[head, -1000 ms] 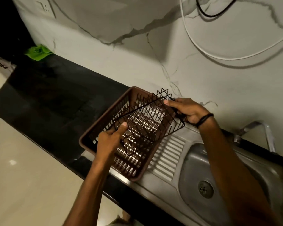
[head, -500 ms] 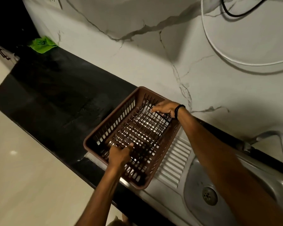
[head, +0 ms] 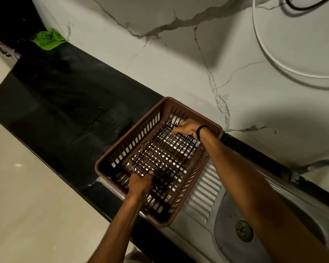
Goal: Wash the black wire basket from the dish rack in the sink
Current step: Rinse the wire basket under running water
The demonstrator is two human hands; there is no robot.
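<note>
Black wire basket [head: 163,158] lies flat inside the brown dish rack [head: 139,133] beside the sink [head: 226,236]; the left hand [head: 141,184] grips its near end, and the right hand [head: 186,128] curls round its far end.

The black wire basket [head: 163,154] lies inside the brown dish rack [head: 122,147]. The left hand [head: 141,184] grips its near end and the right hand [head: 185,128] grips its far end. The rack sits on the drainboard [head: 207,196] beside the sink [head: 224,221].
</note>
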